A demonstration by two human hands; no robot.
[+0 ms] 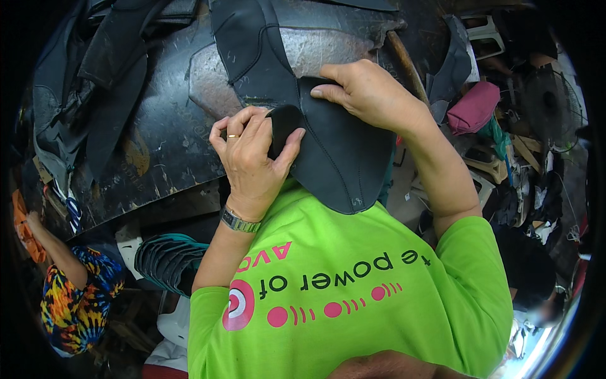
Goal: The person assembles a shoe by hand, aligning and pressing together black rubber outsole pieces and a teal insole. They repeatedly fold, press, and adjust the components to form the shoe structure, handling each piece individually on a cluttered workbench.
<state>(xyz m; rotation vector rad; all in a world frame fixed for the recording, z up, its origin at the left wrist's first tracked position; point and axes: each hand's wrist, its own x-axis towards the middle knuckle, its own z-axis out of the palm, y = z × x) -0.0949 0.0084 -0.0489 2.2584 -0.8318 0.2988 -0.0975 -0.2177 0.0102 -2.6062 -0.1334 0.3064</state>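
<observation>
A black stitched leather piece (347, 151), probably part of a boot upper, hangs over the table's near edge against my green shirt. Its left flap is folded up in my left hand (246, 151), which has the thumb on the near side and the fingers curled behind. My right hand (372, 95) pinches the piece's upper edge between thumb and forefinger. Beyond my hands, a second stitched black leather panel (252, 44) stretches away over a worn, greyish slab (214, 79). Whether the two panels are joined at the seam between my hands I cannot tell.
More black leather pieces (113, 57) are heaped at the table's (170, 126) far left. A hammer with a wooden handle (406, 63) lies right of the slab. At right are a pink bundle (473, 107) and a fan (552, 104). Another person in a colourful shirt (79, 297) is at lower left.
</observation>
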